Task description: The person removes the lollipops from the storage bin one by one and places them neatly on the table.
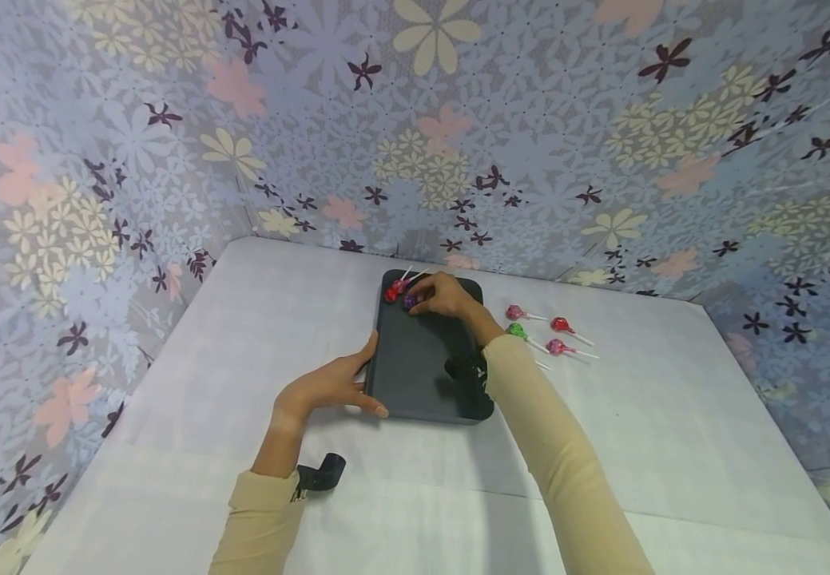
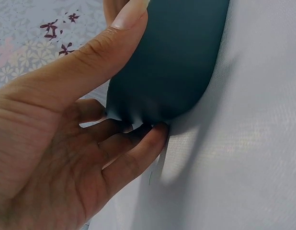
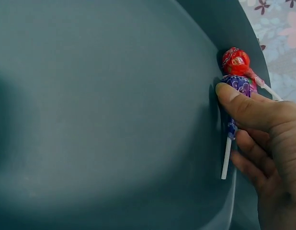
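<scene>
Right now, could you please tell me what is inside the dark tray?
Inside the dark tray, a red lollipop and a pink lollipop lie near the far left corner, and the right hand pinches a purple lollipop. Anything beneath that hand is hidden.

Purple lollipop partly behind the right hand, dark tray cut off in both wrist views

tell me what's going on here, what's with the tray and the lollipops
A person's right hand pinches a purple lollipop inside the tray, near its far-left corner. A red lollipop and a pink lollipop are in there beside it. The left hand touches the tray at its near-left corner. Other lollipops lie on the white table, right of the tray.
</scene>
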`<action>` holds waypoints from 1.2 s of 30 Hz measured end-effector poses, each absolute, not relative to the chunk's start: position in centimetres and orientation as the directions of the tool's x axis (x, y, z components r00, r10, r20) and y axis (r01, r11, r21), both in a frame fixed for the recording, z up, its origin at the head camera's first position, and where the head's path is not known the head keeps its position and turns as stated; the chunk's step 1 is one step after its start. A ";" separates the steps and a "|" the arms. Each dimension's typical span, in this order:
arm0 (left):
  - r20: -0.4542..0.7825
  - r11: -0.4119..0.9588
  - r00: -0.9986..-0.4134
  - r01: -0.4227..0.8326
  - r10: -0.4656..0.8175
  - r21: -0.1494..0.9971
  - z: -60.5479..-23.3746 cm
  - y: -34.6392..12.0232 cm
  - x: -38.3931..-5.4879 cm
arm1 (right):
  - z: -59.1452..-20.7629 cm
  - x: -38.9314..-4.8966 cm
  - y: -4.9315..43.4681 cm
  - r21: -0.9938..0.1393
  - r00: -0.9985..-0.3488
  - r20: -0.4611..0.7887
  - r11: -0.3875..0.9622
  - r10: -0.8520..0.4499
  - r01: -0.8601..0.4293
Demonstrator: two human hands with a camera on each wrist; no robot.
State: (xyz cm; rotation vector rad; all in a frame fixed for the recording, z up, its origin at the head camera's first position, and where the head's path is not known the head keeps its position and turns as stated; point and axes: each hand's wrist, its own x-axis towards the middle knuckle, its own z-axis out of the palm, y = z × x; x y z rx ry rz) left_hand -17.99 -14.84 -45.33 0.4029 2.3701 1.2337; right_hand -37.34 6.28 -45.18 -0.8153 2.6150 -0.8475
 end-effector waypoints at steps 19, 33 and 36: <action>-0.247 0.570 -0.857 0.066 0.453 0.819 -45.5 -14.3 -18.0 | -45.3 -36.9 6.9 -0.610 -0.783 -0.096 0.658 -0.615 -0.441; -0.239 0.564 -0.867 0.058 0.437 0.824 -45.5 -14.4 -17.8 | -44.5 -35.9 7.6 -0.684 -0.779 -0.030 0.581 -0.626 -0.441; -0.247 0.575 -0.869 0.052 0.428 0.817 -45.6 -14.4 -17.8 | -44.2 -35.7 7.9 -0.683 -0.779 -0.002 0.570 -0.627 -0.457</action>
